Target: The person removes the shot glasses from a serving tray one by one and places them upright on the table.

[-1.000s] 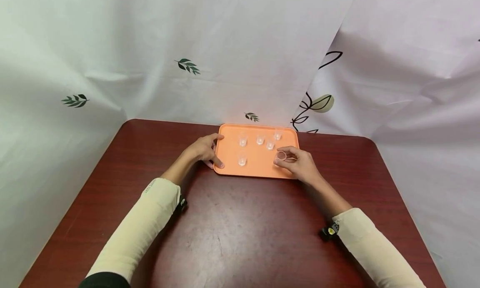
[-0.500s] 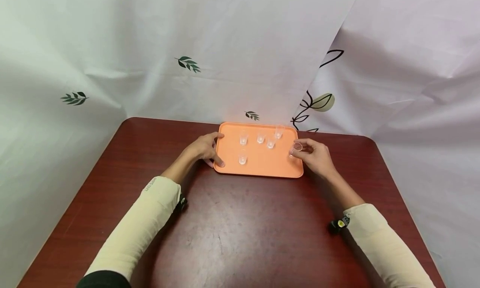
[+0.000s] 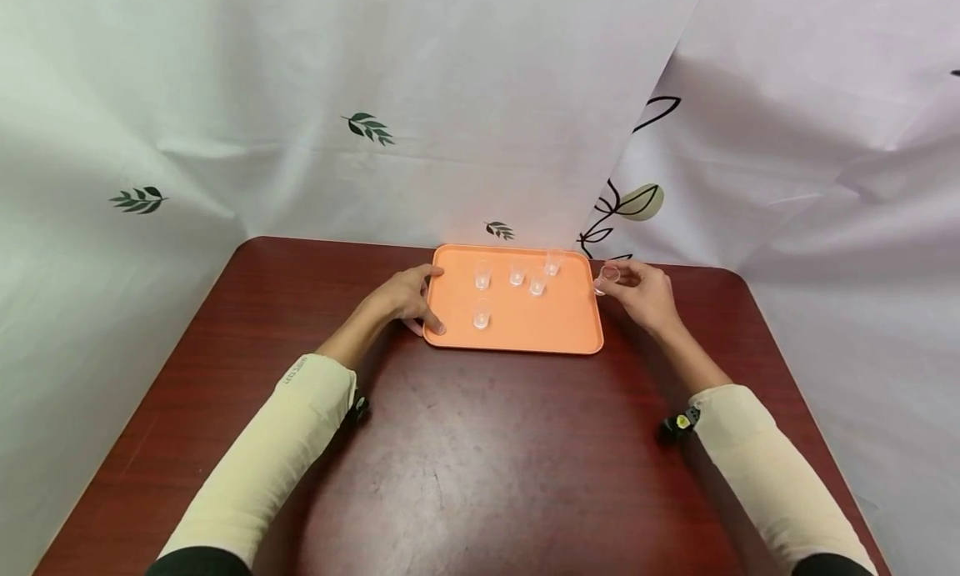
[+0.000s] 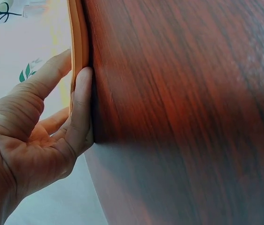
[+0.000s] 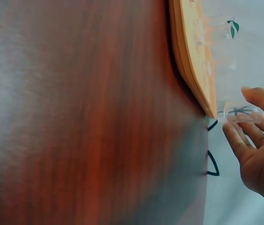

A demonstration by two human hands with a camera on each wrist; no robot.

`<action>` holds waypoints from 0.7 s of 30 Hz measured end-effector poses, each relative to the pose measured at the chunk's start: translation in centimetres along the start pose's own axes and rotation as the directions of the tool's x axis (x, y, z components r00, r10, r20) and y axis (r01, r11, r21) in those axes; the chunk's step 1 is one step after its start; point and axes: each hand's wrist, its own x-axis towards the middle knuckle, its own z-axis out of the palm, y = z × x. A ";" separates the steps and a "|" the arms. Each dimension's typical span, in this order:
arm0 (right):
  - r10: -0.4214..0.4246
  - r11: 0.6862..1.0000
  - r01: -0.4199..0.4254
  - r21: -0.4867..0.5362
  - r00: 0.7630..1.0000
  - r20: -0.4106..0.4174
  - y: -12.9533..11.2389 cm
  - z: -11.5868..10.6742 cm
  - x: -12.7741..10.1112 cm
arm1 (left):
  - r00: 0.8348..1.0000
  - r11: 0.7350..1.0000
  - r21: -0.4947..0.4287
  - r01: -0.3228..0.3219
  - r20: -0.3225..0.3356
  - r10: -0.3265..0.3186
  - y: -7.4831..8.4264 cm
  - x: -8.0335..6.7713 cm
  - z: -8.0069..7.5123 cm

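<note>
Tray (image 3: 517, 330): orange, looks like moulded plastic, smooth, satin to matt, edge faintly ridged. Cups (image 3: 482, 316): clear, colourless, see-through, likely plastic, smooth and glossy. Desk (image 3: 450, 459): dark red-brown wood grain, smooth, polished, hazy shine mid-surface, few fine scuffs. Backdrop (image 3: 480, 84): white sheet, apparently cloth, creased, soft sheen along folds, printed leaves. Sleeves (image 3: 258, 468): cream cloth, matt, lightly wrinkled. Black bands (image 3: 198, 562): matt, cloth-like.

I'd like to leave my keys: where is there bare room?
The widest patch is the table between the sleeves, in front of the tray. The tray's near right corner is free too. Three cups crowd its far right; the left hand grips its left edge, the right hand holds another cup near the right edge.
</note>
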 end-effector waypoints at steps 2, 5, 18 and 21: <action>0.009 1.000 -0.009 -0.014 1.000 -0.010 0.1 -0.1 0.4 | 1.000 1.000 0.002 -0.001 -0.003 0.001 0.0 0.0 0.0; 0.023 0.999 -0.023 -0.023 1.000 -0.018 0.3 -0.2 0.9 | 1.000 1.000 0.000 0.000 -0.004 0.000 0.0 0.0 0.0; 0.088 0.996 -0.089 -0.013 0.996 -0.031 1.6 0.3 3.0 | 1.000 1.000 0.005 0.009 -0.012 -0.008 0.2 -0.2 0.2; 0.112 0.994 -0.113 -0.012 0.993 -0.030 1.9 0.4 3.5 | 1.000 1.000 0.002 0.006 -0.011 -0.006 0.2 -0.2 0.2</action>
